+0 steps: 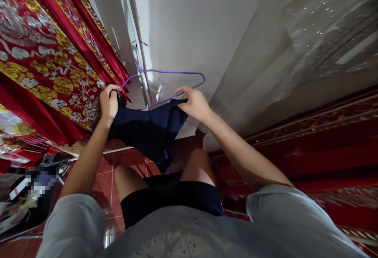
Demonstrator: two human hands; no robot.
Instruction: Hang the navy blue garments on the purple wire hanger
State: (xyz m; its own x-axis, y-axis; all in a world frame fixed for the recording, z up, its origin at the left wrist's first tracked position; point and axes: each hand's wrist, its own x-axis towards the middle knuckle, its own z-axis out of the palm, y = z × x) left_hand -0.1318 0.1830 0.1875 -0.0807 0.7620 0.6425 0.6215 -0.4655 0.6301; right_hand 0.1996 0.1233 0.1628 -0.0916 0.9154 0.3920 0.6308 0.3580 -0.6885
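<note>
A dark navy garment [141, 126] hangs stretched between my two hands in front of a pale door panel. My left hand [108, 103] is closed on its upper left corner, right beside the left arm of a purple wire hanger [174, 72]. At the upper right corner, my right hand [195, 102] pinches the cloth, its index finger reaching by the hanger's lower bar. That bar runs along the garment's top edge; whether it passes inside the cloth I cannot tell. The hanger's hook lies against the white door edge [136, 33].
Red cloth with gold and silver ornament [56, 65] hangs close on the left. Clear plastic sheeting [265, 65] covers the right side, above more red fabric [310, 151]. A black tray-like surface with clutter [35, 214] stands lower left. Red tiles [103, 195] form the floor.
</note>
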